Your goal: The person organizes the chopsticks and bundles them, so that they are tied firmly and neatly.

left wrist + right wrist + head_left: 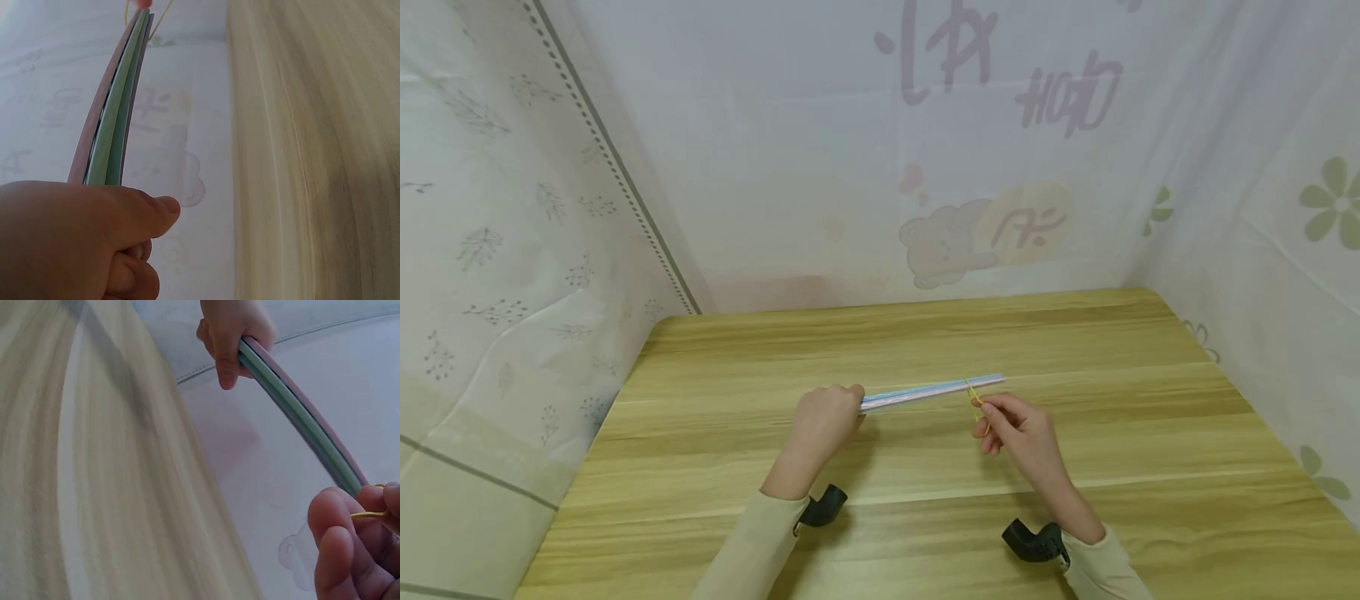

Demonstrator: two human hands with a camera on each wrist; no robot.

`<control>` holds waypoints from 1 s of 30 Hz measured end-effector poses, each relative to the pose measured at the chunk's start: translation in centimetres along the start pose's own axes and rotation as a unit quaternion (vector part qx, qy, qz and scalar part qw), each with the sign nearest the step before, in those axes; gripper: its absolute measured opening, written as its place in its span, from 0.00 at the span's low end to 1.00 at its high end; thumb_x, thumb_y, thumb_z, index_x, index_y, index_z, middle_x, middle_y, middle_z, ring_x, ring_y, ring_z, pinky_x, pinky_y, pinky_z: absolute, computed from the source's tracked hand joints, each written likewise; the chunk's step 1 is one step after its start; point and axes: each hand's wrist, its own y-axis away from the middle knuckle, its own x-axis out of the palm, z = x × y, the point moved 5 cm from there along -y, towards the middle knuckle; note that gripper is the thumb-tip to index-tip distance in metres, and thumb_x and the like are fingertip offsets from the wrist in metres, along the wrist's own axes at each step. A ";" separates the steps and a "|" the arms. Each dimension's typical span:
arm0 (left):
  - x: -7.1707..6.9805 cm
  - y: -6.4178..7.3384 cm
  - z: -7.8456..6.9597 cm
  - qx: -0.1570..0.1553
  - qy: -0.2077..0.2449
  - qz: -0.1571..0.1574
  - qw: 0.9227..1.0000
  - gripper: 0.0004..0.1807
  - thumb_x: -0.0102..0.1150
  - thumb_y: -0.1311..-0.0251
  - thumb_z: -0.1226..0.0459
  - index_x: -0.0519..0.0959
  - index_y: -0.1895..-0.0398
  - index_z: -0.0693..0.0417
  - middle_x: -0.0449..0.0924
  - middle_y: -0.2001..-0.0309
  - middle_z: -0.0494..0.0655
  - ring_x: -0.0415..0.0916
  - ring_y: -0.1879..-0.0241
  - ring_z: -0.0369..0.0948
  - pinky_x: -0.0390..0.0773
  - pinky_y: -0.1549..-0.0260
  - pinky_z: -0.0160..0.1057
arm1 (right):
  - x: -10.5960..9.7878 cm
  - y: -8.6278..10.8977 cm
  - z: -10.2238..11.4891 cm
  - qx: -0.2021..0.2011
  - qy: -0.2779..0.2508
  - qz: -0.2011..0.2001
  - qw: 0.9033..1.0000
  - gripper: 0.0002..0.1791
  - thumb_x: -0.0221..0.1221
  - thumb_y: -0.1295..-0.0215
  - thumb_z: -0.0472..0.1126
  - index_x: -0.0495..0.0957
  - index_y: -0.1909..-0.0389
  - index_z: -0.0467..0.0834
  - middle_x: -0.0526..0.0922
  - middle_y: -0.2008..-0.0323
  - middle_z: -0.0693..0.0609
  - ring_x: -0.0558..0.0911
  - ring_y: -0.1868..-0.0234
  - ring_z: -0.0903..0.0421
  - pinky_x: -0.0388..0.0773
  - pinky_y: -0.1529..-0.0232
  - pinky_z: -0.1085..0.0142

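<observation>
Sticks (917,392) in pink and bluish-green lie side by side in a slim bundle, held above the wooden table (895,533) and slanting slightly upward toward the right in the head view. The left hand (826,421) has its fingers curled tightly round the left end of the bundle, with the thumb folded over in front. Near the other end, a thin yellow band (367,515) passes across the sticks; whether it goes all the way round them I cannot tell. The right hand (1018,429) pinches this band between thumb and forefinger, just below the sticks, and a length of it hangs down by the other bent fingers. A little of the bundle sticks out past the band.

Both arms wear pale sleeves (748,542), and a black bracket (823,506) sits at the left wrist, a similar black mount (1032,540) at the right. Behind the table hangs a whitish cloth (790,167) printed with a bear (936,250) and lettering.
</observation>
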 end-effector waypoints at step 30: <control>-0.3 0.2 0.9 -0.041 0.049 0.041 0.997 0.11 0.66 0.45 0.63 0.75 0.78 0.58 0.66 0.86 0.43 0.55 0.87 0.35 0.58 0.91 0.31 | 2.7 0.9 -0.1 -0.023 -0.046 0.238 0.970 0.24 0.52 0.31 0.35 0.65 0.36 0.31 0.84 0.66 0.37 0.85 0.65 0.58 0.82 0.61 0.57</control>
